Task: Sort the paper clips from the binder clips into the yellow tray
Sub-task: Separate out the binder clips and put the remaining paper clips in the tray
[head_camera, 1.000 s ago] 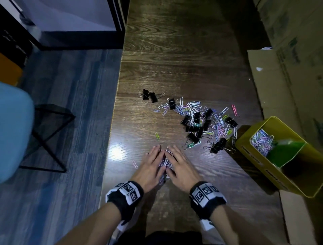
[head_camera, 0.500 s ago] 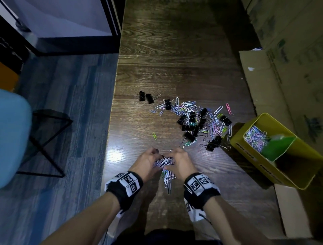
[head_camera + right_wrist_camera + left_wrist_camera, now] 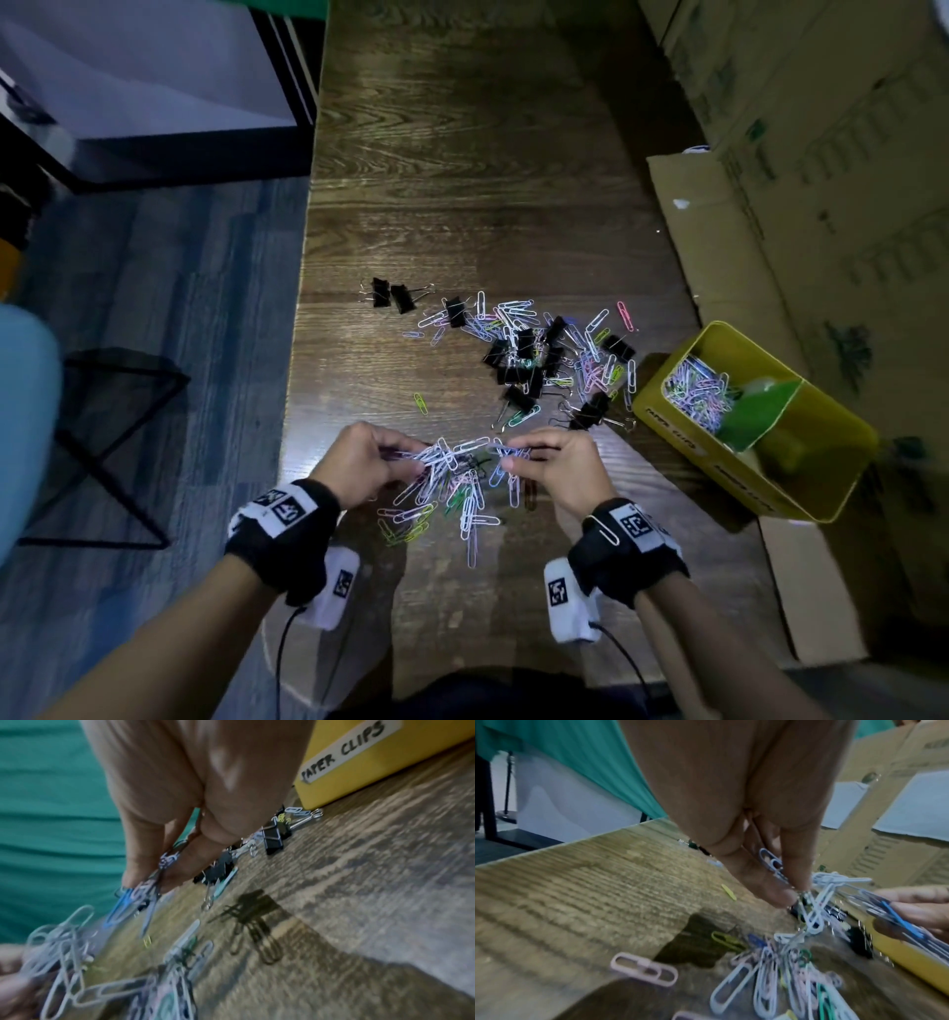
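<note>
My left hand [image 3: 411, 459] and right hand [image 3: 507, 457] each pinch one end of a tangled bunch of coloured paper clips [image 3: 454, 475], held just above the wooden table [image 3: 462, 205]. Several clips dangle or lie loose under it. In the left wrist view my left hand [image 3: 791, 892] pinches white clips [image 3: 818, 902]. In the right wrist view my right hand [image 3: 151, 884] pinches blue and white ones [image 3: 123, 906]. The yellow tray [image 3: 667, 416], labelled PAPER CLIPS [image 3: 344, 750], stands to the right with paper clips [image 3: 698, 393] in its near compartment. A mixed pile of black binder clips and paper clips [image 3: 539, 360] lies beyond my hands.
Two binder clips [image 3: 391, 296] sit apart at the pile's left, and a lone green clip [image 3: 421, 403] lies nearer. A green divider [image 3: 755, 411] splits the tray. Cardboard boxes [image 3: 821, 180] line the right side. The table's left edge [image 3: 298, 360] drops to the floor. A clip clings to my right wristband [image 3: 605, 529].
Both hands went from lying flat on the gathered clips to pinching them, then rose and drew apart. The bunch now stretches between them and several clips hang down.
</note>
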